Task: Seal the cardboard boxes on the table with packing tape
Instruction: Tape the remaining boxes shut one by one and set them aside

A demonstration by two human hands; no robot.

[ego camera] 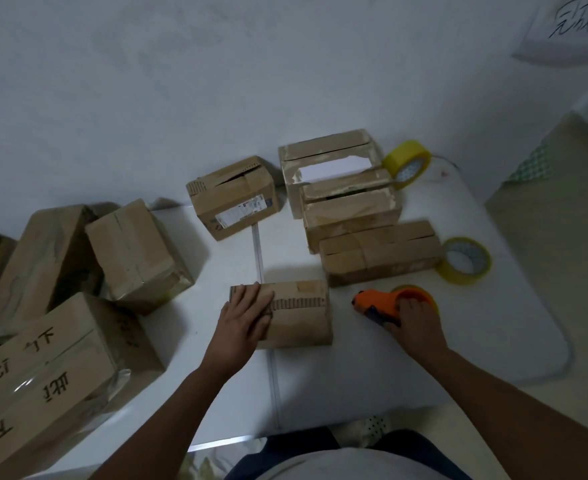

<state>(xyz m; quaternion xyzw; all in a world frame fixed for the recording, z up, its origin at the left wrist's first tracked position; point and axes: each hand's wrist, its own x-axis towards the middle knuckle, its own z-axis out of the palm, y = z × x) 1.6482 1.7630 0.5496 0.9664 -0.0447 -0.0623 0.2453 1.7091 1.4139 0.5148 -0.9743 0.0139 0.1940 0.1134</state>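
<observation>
At the table's left edge a cluster of cardboard boxes [136,254] leans together, the big one with handwritten characters [39,379] partly cut off by the frame, so whether those are taped or merely heaped is hard to judge; some shine like film, and it is unclear how much of them rests on the table [320,382] at all. Near the middle of the front edge lies the small box [296,313], the one apparently in work, with the left hand [244,317] laid flat on its left end, fingers straight and together, pressing rather than gripping. That hand covers part of the flap seam, so tape run along the top could catch the fingers or stop short; and with only a flat palm holding it, the light box could slide on the smooth top when tape is pulled. Behind, toward the far edge, stand a labelled box [233,199] with its flaps gaping and three more in a row [348,202], their seams dim in poor light. To the right, the right hand [413,313] curls round an orange tape dispenser [382,303] resting on the table, well apart from the small box; its blade end and any loose tape tail are not visible, so the tape may have stuck back on the roll. Two yellow tape rolls [406,164] [464,259] lie toward the right edge.
</observation>
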